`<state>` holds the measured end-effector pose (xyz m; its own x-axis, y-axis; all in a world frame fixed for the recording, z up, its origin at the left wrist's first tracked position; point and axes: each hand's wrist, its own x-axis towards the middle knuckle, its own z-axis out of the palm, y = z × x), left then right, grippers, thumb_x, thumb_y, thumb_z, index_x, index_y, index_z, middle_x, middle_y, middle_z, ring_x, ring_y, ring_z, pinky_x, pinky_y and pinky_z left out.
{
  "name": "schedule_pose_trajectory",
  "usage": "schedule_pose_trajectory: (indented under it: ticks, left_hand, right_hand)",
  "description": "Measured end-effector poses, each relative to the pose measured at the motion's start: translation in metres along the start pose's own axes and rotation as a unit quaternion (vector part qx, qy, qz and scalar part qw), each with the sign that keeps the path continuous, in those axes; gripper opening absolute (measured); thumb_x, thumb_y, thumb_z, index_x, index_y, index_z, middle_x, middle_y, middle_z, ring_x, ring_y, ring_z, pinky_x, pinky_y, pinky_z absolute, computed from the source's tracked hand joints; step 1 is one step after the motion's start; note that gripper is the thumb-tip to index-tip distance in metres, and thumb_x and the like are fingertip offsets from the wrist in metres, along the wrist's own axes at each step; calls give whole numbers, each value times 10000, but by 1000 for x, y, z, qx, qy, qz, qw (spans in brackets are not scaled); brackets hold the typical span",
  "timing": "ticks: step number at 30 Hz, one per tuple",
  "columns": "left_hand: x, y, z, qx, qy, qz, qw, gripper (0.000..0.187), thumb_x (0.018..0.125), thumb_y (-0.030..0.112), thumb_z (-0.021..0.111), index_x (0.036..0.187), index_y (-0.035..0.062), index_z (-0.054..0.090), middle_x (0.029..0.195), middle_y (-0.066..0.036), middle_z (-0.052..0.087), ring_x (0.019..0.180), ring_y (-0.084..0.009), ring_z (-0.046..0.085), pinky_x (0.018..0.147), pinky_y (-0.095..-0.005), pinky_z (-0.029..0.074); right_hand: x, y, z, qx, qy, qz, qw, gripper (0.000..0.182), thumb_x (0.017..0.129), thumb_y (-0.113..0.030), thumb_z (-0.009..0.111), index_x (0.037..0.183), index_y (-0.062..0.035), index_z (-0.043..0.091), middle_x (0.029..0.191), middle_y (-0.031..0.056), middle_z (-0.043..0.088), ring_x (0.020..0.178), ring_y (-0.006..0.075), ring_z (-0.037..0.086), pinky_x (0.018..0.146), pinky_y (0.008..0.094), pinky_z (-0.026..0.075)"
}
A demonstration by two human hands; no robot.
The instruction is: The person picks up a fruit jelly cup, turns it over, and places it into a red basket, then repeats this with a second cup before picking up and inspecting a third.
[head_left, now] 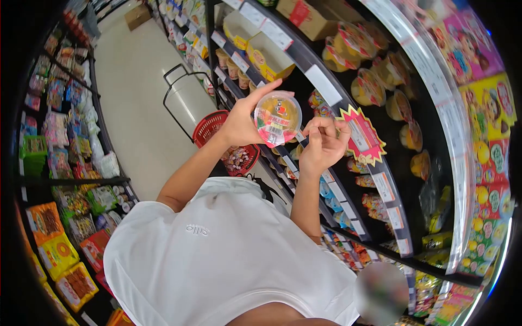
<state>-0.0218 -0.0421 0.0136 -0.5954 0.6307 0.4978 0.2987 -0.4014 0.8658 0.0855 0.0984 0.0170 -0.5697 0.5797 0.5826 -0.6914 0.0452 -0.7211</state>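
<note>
A round clear plastic jelly cup [278, 117] with a printed film lid is held up in front of my chest. My left hand [244, 120] grips its side, with the thumb stretched along the rim. Just right of the cup is my right hand [325, 142], its fingers curled loosely inward and nothing visible in them. Behind that hand hangs a pink starburst price sign [361, 136] on the shelf edge.
Shelving on the right carries more fruit cups [368, 87], small tubs and yellow display boxes [266, 58]. A red basket [209, 126] with a long black handle stands on the aisle floor [128, 81], packets inside. Snack bags [57, 255] fill the left shelves.
</note>
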Motion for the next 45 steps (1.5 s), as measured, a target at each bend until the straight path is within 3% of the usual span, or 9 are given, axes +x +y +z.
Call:
schedule_pose_trajectory:
  ticks: [7,11,14,19,30,32,40,41,45]
  left_hand:
    - [-48,-43,-30,122,38,-100,987,1031,547,185,892,1438,64,389,1238,-128,629,1082,-280,626,960,-360,466]
    - [-96,-88,-47,245,34,-150,957,959,565,257,865,1392,39,430,1129,-168,653,1005,-357,629,889,-412,483]
    - [-140,-137,-58,252,38,-207,945,933,567,265,857,1371,40,440,1095,-185,656,981,-375,629,839,-443,492]
    - [-201,-210,-79,249,-12,-316,915,1028,537,235,862,1422,69,365,1062,-159,637,963,-358,616,861,-436,468]
    - [-291,-377,-109,149,-139,-339,918,1135,606,255,835,1519,92,182,1106,-125,644,1077,-325,589,961,-422,412]
    - [-304,-405,-108,144,-136,-361,912,1080,639,267,806,1520,104,203,1160,-110,632,1091,-321,581,972,-426,409]
    - [-341,-506,-132,118,-121,-454,875,1006,640,154,783,1495,105,255,1322,-128,549,1217,-304,517,988,-452,416]
    - [-349,-521,-131,141,-114,-455,872,1008,644,102,770,1500,107,237,1424,-113,459,1265,-305,482,1005,-464,416]
    - [-376,-568,-136,223,-116,-513,821,925,708,57,704,1494,92,217,1511,-113,337,1326,-305,432,1038,-481,416]
  right_hand:
    - [-20,55,6,-90,-68,171,979,329,840,146,537,1099,-25,426,770,48,604,629,66,525,586,185,426]
    - [-50,98,9,-188,-131,309,923,147,943,-31,558,1084,-28,514,610,-4,536,522,26,453,474,194,331]
    - [-84,145,-1,-305,-207,298,881,226,906,-57,629,1112,-1,555,732,39,604,662,94,570,646,241,471]
    - [-158,213,-31,-344,-316,484,740,902,774,-289,803,1443,3,273,1329,228,480,1238,310,493,958,434,445]
    - [-265,365,-92,-281,-310,714,562,1118,710,-222,860,1488,19,94,1290,231,490,1235,301,497,915,420,509]
    - [-265,390,-83,-267,-241,802,478,1121,677,-248,883,1462,28,131,1236,235,520,1135,262,565,764,310,558]
    - [-308,506,-100,-262,-221,824,451,983,636,-130,842,1409,-7,247,1133,170,579,962,213,633,740,299,539]
    - [-310,524,-96,-291,-247,805,455,757,627,-98,819,1273,17,443,1102,141,611,947,195,636,749,300,528]
    - [-370,593,-141,-297,-281,759,506,481,645,-205,797,1045,-5,618,1058,139,647,931,221,644,803,352,516]
